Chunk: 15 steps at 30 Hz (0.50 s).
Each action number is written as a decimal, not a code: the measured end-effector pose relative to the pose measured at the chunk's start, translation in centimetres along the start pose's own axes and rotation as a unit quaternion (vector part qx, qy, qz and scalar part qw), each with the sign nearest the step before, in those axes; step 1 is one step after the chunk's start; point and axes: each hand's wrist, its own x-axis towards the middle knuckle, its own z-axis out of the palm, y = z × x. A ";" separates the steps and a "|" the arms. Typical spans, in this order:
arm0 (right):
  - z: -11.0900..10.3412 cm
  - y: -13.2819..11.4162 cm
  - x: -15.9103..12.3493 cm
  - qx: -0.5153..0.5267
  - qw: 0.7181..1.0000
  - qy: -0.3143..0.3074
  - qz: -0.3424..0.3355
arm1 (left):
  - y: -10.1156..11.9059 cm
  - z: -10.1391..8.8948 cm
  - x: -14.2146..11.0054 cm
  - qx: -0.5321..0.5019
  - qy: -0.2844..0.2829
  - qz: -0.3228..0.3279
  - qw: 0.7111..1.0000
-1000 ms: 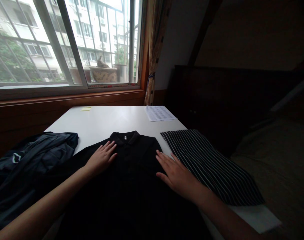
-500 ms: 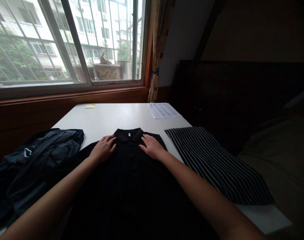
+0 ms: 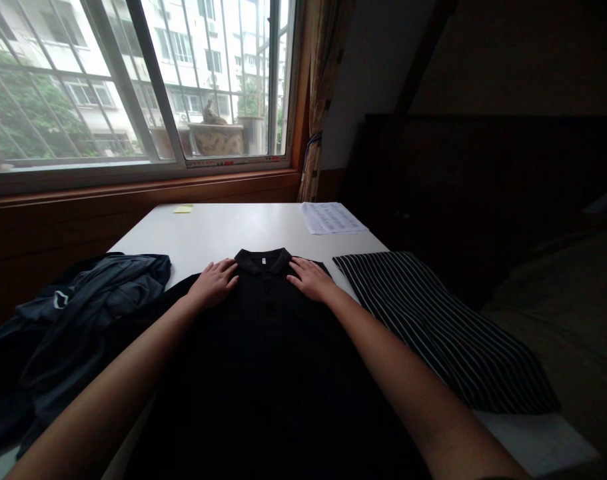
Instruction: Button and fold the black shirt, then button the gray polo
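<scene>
A black polo shirt (image 3: 270, 360) lies spread front side up on the white table (image 3: 233, 227), its collar toward the window and a small white label showing inside the neck. My left hand (image 3: 214, 283) rests on the shirt's shoulder just left of the collar, fingers stretched out and palm down. On the other shoulder, right of the collar, my right hand (image 3: 310, 279) lies flat with its fingers extended. Both hands touch the cloth without gripping it. The shirt's lower part is very dark and runs toward me between my forearms.
A crumpled dark grey garment (image 3: 98, 300) is heaped on the left. A black-and-white striped cloth (image 3: 438, 327) lies flat on the right. Printed paper sheets (image 3: 333, 219) and a yellow sticky note (image 3: 183, 209) are at the table's far end, below a barred window (image 3: 133, 87).
The whole view has shifted slightly. The shirt's collar appears a little farther from me, and both hands remain flat on the shoulders beside it.
</scene>
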 end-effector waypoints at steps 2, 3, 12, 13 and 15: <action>0.0 0.5 0.3 0.000 1.000 -0.002 -0.002 | -0.2 0.1 0.5 -0.002 -0.005 -0.001 1.000; 0.0 0.7 0.4 0.000 1.000 -0.003 -0.004 | -0.3 0.2 0.6 -0.003 -0.006 -0.002 1.000; -0.3 1.7 0.4 0.002 1.000 -0.016 -0.027 | -1.1 0.1 0.3 -0.013 -0.031 0.007 0.999; -0.3 1.7 0.4 0.002 1.000 -0.015 -0.027 | -1.2 -0.1 0.1 -0.015 -0.033 0.009 0.999; -0.2 1.7 0.4 0.003 1.000 -0.014 -0.027 | -1.4 -0.4 -0.2 -0.018 -0.042 0.013 0.999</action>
